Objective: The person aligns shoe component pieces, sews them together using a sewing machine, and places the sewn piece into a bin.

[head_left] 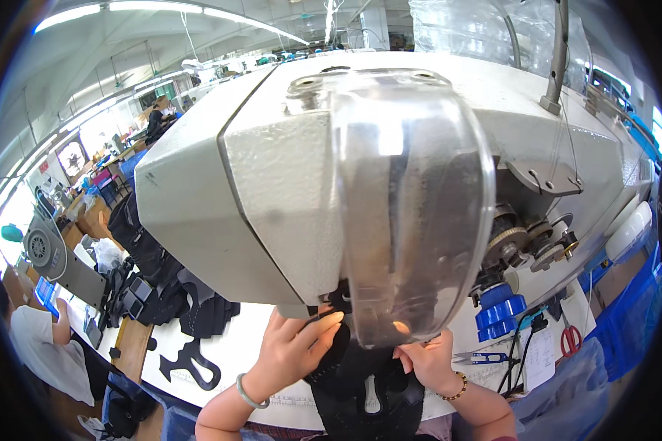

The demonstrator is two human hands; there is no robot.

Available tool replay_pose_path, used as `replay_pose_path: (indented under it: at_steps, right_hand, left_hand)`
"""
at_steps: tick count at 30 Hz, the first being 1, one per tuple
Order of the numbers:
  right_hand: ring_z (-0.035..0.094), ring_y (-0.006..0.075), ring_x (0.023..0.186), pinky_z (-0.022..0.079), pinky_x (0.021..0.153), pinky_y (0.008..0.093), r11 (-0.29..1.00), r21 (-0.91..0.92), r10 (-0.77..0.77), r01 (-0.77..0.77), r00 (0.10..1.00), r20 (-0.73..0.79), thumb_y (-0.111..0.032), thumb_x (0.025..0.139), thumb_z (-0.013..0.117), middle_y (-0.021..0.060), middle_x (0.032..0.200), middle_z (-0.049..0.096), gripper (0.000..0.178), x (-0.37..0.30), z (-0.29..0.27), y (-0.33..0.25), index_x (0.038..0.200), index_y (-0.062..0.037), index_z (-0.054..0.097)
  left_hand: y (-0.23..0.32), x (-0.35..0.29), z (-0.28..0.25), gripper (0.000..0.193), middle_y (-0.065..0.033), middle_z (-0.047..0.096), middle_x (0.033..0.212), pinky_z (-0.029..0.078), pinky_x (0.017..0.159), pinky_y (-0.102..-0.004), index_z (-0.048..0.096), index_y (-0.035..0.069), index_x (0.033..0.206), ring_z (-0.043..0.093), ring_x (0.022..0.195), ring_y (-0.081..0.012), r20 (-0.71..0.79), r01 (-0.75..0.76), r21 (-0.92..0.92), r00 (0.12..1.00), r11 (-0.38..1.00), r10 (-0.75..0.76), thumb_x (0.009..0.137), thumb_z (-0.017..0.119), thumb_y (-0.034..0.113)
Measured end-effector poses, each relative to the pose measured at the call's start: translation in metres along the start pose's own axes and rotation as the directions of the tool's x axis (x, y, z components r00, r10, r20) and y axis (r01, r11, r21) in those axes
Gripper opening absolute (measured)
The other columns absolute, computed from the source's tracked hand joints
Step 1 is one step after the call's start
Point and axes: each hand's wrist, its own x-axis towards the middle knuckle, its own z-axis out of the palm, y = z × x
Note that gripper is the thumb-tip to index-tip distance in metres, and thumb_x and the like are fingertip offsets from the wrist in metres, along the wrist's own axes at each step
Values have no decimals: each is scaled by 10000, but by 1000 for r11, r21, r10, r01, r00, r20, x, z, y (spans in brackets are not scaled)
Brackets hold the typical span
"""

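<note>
A large white industrial sewing machine (272, 162) fills the middle of the view, with a clear plastic guard (419, 191) over its front. Beneath its head lies a black fabric piece (338, 408) with a long cut-out, hanging toward me over the table's near edge. My left hand (290, 349), a pale bangle on its wrist, pinches the piece's left edge close to the needle area. On the other side my right hand (430, 361), wearing a beaded bracelet, grips the right edge with curled fingers. The guard partly covers the right fingertips, and the needle is hidden.
Black cut pieces (202, 312) are heaped on the left of the white table; a single one (190, 365) lies nearer. Blue-handled snips (485, 358), red-handled scissors (569, 339) and blue thread cones (500, 312) sit at right. Another person (51, 342) sits at far left.
</note>
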Motion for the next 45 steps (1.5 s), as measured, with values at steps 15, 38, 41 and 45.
replay_pose_path:
  at_steps: [15, 38, 41, 45]
  right_hand:
    - [509, 83, 472, 378, 402, 218, 837, -450, -256, 310, 950, 178, -30, 876, 490, 48, 659, 557, 134, 9, -9, 29, 768, -15, 567]
    - [587, 287, 1007, 496, 865, 401, 588, 788, -226, -182, 899, 376, -318, 950, 361, 190, 1132, 566, 445, 50, -61, 63, 1197, 41, 449]
    - [587, 285, 1023, 499, 882, 398, 844, 524, -81, -113, 939, 333, -297, 953, 372, 187, 1154, 564, 437, 42, -63, 52, 1226, 38, 436]
    - [590, 256, 1004, 505, 875, 369, 909, 347, -331, 232, 907, 260, -136, 905, 467, 155, 1144, 563, 376, 47, -70, 71, 1247, 12, 420]
  left_hand:
    - [26, -10, 18, 217, -91, 613, 1001, 509, 851, -310, 644, 3, 952, 588, 948, -206, 48, -327, 234, 945, 916, 325, 748, 594, 57]
    - [-3, -4, 35, 351, -26, 606, 956, 484, 703, -277, 672, 63, 978, 605, 863, -194, -158, -257, 112, 949, 960, 272, 630, 665, 20]
    - [-6, -3, 32, 369, -2, 614, 953, 479, 674, -265, 681, 97, 988, 606, 865, -176, -98, -195, 65, 975, 979, 201, 624, 687, 36]
    - [-13, -1, 31, 375, 21, 626, 934, 489, 681, -254, 688, 122, 986, 611, 842, -143, -92, -221, 38, 970, 975, 224, 616, 717, 64]
